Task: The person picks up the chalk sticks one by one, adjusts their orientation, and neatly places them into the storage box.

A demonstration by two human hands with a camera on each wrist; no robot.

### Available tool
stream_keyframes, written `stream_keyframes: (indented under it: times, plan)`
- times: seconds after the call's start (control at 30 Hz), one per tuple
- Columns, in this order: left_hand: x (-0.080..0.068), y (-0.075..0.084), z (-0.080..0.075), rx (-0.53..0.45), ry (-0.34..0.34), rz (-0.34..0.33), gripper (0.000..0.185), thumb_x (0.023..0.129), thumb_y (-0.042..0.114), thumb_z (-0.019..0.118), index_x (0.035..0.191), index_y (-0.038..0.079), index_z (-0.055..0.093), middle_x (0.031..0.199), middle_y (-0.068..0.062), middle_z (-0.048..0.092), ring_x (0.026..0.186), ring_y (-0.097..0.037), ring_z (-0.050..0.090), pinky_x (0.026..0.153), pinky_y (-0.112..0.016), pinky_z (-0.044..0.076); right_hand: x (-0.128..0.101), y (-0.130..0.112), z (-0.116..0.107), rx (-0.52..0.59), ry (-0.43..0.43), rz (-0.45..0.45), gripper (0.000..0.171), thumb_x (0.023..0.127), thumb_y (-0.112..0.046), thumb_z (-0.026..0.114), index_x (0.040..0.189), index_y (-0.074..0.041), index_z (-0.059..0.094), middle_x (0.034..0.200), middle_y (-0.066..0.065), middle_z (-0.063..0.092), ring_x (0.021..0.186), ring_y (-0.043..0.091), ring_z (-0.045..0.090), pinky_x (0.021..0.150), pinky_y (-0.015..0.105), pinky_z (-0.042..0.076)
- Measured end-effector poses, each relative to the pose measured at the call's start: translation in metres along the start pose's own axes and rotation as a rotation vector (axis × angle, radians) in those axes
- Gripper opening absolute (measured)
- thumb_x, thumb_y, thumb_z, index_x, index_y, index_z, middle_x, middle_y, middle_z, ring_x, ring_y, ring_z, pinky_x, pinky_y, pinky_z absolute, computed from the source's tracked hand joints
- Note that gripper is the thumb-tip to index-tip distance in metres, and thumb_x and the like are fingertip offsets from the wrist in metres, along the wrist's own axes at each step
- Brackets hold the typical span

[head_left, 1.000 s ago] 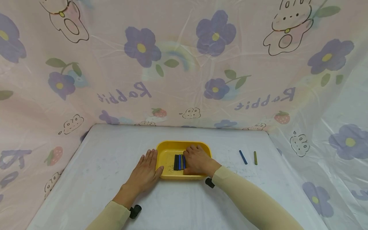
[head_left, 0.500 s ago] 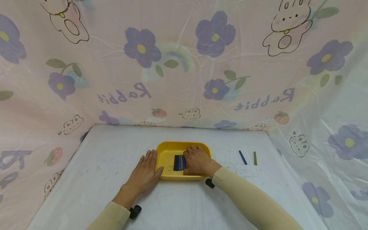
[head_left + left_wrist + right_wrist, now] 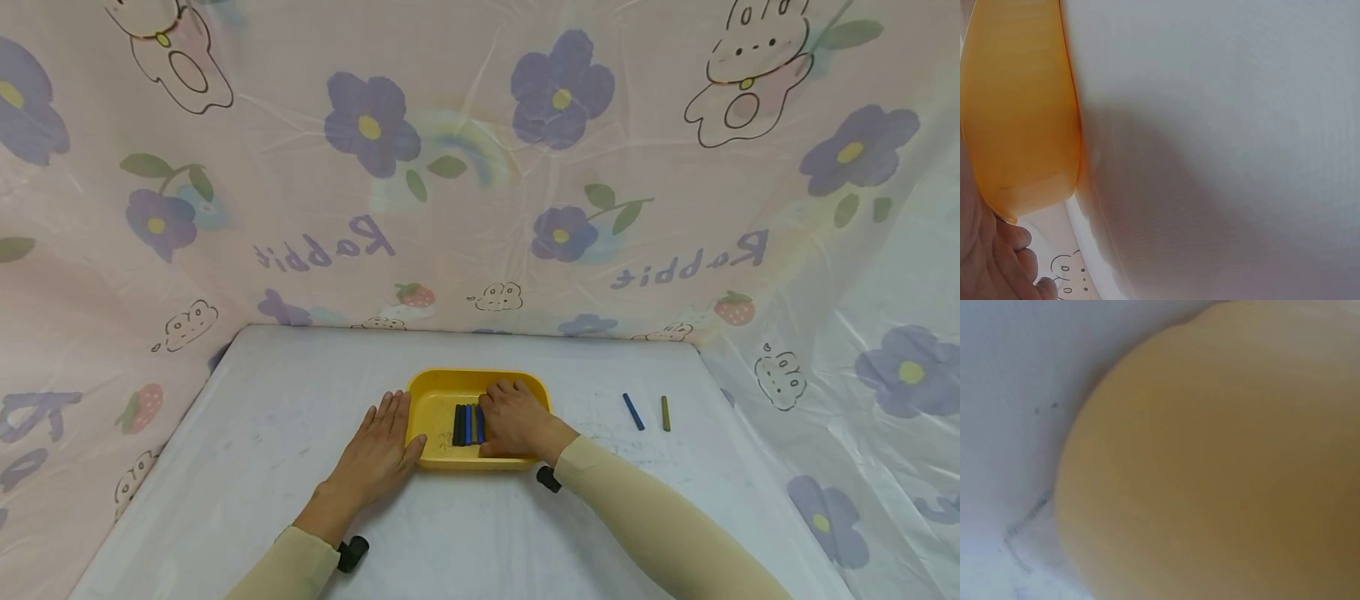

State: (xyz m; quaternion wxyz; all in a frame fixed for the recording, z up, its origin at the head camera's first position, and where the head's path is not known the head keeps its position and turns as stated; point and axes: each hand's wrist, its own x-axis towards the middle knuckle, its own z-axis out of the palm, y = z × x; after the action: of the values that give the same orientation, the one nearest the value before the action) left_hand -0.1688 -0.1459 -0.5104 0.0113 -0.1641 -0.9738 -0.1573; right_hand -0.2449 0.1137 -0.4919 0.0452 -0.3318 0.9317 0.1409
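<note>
1. My left hand (image 3: 378,446) lies flat on the white surface (image 3: 247,450), fingers straight and together, its inner edge and thumb against the left wall of the shallow yellow plastic tray (image 3: 437,392); it holds nothing
2. My right hand (image 3: 513,421) rests inside the right half of the tray, palm down with the fingers slightly bent; I cannot tell from the head view whether it grips anything underneath
3. A row of short black and blue crayon sticks (image 3: 467,423) lies side by side on the tray floor, just left of my right hand and touching it
4. The tray sits at the middle of the surface, between my two hands
5. Well to the right of the tray, a loose blue crayon stick (image 3: 633,411) and an olive-green crayon stick (image 3: 665,412) lie on the surface, near each other but apart
6. In the left wrist view the tray's outer wall (image 3: 1019,112) stands beside my fingers (image 3: 997,262)
7. The right wrist view is a close yellow blur beside white surface
8. A pink plastic sheet printed with purple flowers and rabbits (image 3: 465,167) hangs behind and at both sides
</note>
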Motion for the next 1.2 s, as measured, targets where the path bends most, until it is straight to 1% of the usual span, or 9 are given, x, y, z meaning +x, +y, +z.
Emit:
stream_keyframes:
  times: [0.13, 0.3, 0.43, 0.57, 0.67, 0.87, 0.93, 1.1, 1.2]
  plan:
    - [0.0, 0.0, 0.0, 0.004, -0.001, -0.001, 0.079, 0.112, 0.045, 0.044, 0.165, -0.008, 0.019, 0.171, -0.026, 0.026, 0.161, -0.041, 0.022, 0.131, -0.058, 0.021, -0.002, 0.0, -0.002, -0.013, 0.012, -0.008, 0.081, 0.086, -0.077, 0.064, 0.131, -0.01, 0.065, 0.119, 0.003, 0.064, 0.102, 0.021, 0.05, 0.083, 0.033, 0.041]
    - [0.0, 0.001, -0.001, 0.027, -0.004, -0.006, 0.079, 0.112, 0.046, 0.043, 0.165, -0.007, 0.019, 0.172, -0.025, 0.025, 0.162, -0.04, 0.021, 0.131, -0.057, 0.02, -0.009, 0.003, -0.008, -0.02, 0.042, -0.017, 0.087, 0.087, -0.08, 0.064, 0.138, -0.009, 0.062, 0.127, 0.005, 0.064, 0.111, 0.023, 0.053, 0.091, 0.037, 0.046]
    - [0.0, 0.002, -0.001, 0.044, -0.002, -0.007, 0.079, 0.112, 0.046, 0.043, 0.165, -0.007, 0.019, 0.172, -0.025, 0.024, 0.162, -0.04, 0.021, 0.132, -0.057, 0.02, -0.016, 0.006, -0.01, -0.032, 0.1, -0.014, 0.083, 0.088, -0.077, 0.066, 0.134, -0.008, 0.062, 0.127, 0.006, 0.064, 0.114, 0.025, 0.054, 0.092, 0.04, 0.046]
    - [0.0, 0.002, -0.002, 0.034, -0.003, -0.008, 0.079, 0.112, 0.046, 0.044, 0.165, -0.007, 0.019, 0.172, -0.025, 0.023, 0.162, -0.041, 0.021, 0.132, -0.057, 0.019, -0.023, 0.012, -0.009, -0.033, 0.161, -0.003, 0.076, 0.088, -0.071, 0.07, 0.129, -0.007, 0.063, 0.123, 0.007, 0.065, 0.112, 0.027, 0.054, 0.092, 0.042, 0.044]
    - [0.0, 0.003, -0.003, 0.025, -0.012, -0.012, 0.079, 0.112, 0.046, 0.044, 0.165, -0.007, 0.019, 0.173, -0.025, 0.022, 0.162, -0.041, 0.02, 0.132, -0.057, 0.019, -0.029, 0.019, -0.008, -0.021, 0.192, 0.011, 0.074, 0.088, -0.066, 0.073, 0.129, -0.006, 0.062, 0.121, 0.008, 0.065, 0.11, 0.027, 0.053, 0.091, 0.042, 0.044]
    - [0.0, 0.003, -0.003, 0.026, -0.009, -0.016, 0.079, 0.112, 0.045, 0.045, 0.165, -0.007, 0.019, 0.172, -0.025, 0.024, 0.162, -0.041, 0.021, 0.132, -0.057, 0.019, -0.044, 0.041, -0.013, 0.05, 0.251, 0.053, 0.072, 0.086, -0.056, 0.08, 0.131, -0.003, 0.061, 0.118, 0.01, 0.064, 0.105, 0.029, 0.051, 0.09, 0.045, 0.044]
    - [0.0, 0.003, -0.003, 0.025, -0.009, -0.016, 0.079, 0.112, 0.045, 0.045, 0.165, -0.007, 0.019, 0.172, -0.025, 0.023, 0.162, -0.041, 0.021, 0.131, -0.058, 0.019, -0.052, 0.05, -0.017, 0.064, 0.261, 0.075, 0.072, 0.085, -0.054, 0.08, 0.132, -0.003, 0.061, 0.12, 0.011, 0.064, 0.106, 0.029, 0.051, 0.091, 0.046, 0.044]
    - [0.0, 0.004, -0.004, 0.025, -0.01, -0.017, 0.079, 0.112, 0.044, 0.046, 0.165, -0.007, 0.019, 0.172, -0.025, 0.024, 0.161, -0.041, 0.021, 0.131, -0.057, 0.019, -0.071, 0.076, -0.023, 0.045, 0.318, 0.117, 0.07, 0.085, -0.051, 0.08, 0.131, -0.001, 0.062, 0.121, 0.013, 0.065, 0.106, 0.031, 0.053, 0.091, 0.048, 0.045]
    - [0.0, 0.004, -0.004, 0.028, -0.009, -0.017, 0.079, 0.112, 0.044, 0.046, 0.165, -0.007, 0.02, 0.172, -0.025, 0.025, 0.161, -0.041, 0.022, 0.131, -0.058, 0.02, -0.082, 0.093, -0.023, 0.028, 0.357, 0.131, 0.069, 0.084, -0.05, 0.081, 0.127, 0.0, 0.063, 0.118, 0.014, 0.065, 0.102, 0.032, 0.053, 0.088, 0.048, 0.045]
